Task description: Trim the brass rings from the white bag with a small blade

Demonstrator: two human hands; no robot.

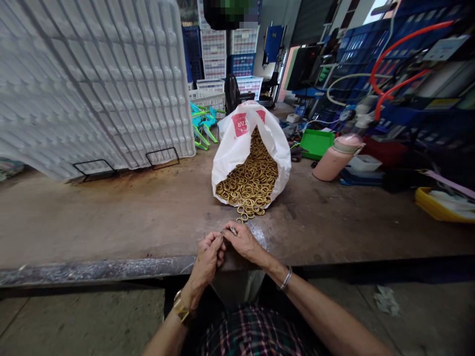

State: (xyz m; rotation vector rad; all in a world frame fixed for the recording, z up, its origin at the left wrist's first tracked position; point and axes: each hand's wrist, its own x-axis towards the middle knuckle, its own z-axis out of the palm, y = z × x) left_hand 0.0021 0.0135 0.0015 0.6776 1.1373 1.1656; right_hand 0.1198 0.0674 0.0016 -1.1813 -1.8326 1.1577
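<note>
The fingertips of the left hand [210, 253] are pressed together; whether a part is gripped between them cannot be told. The right hand [245, 243] is positioned just beside it, with a small metallic piece [233, 230] clamped in its fingers. Brass-coloured rings [256, 180] are contained in an open white bag [228, 154] on the workbench [122, 222], and several are spread at its mouth, just beyond the hands.

Gold-coloured rings [256, 170]: deeper ones hidden by 1 white bag [230, 154]. Grey piece [233, 230] at right hand [243, 242]: too small for me to name. Left hand [208, 253]: pinched contents indiscernible. Yellow tray [426, 207]: cut off rightward.
</note>
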